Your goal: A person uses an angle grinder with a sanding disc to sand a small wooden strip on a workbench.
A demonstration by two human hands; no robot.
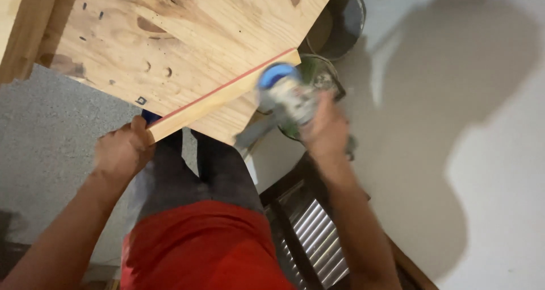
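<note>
Left hand (122, 148) grips the wooden strip's (227, 94) near end on the knotty plywood table (198, 23); right hand (323, 128) wraps a blurred blue-capped bottle (284, 91) over pale floor (454, 153), buckets (340, 17) beyond.

Count: 1 plywood panel (187, 34); 1 wooden strip with red edge (227, 94); 1 blue-capped can (286, 94); 2 buckets (340, 17); 2 hands, left hand (122, 151) and right hand (325, 131).
</note>
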